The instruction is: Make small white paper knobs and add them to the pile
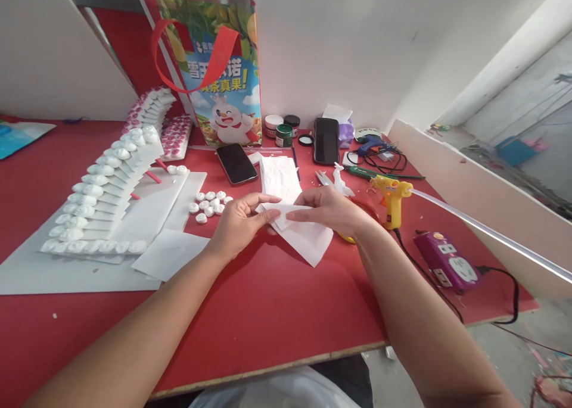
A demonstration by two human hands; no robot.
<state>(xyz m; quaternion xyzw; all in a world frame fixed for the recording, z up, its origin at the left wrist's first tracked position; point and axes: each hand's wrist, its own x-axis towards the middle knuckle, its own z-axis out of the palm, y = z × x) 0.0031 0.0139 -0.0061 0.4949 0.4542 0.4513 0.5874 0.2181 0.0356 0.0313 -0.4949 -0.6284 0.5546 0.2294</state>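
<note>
A thin white paper [308,239] is held between both hands over the red table, its upper part folded and one corner hanging down to the right. My left hand [243,222] pinches the paper's left side between thumb and fingers. On the right side, my right hand [328,209] grips the folded part, thumb in front. Just behind the hands lies a stack of white sheets [280,178]. Small white rolled rosettes [208,204] sit to the left of my left hand. Scissors [324,178] and a white figurine [342,181] are beyond my right hand.
A curved white piece with rosettes [107,190] stands at left on white boards [22,271]. Behind are a bag [227,119], two phones [236,164] and paint jars [283,135]. At right are a yellow glue gun [393,202] and a purple power strip [447,262] with cables.
</note>
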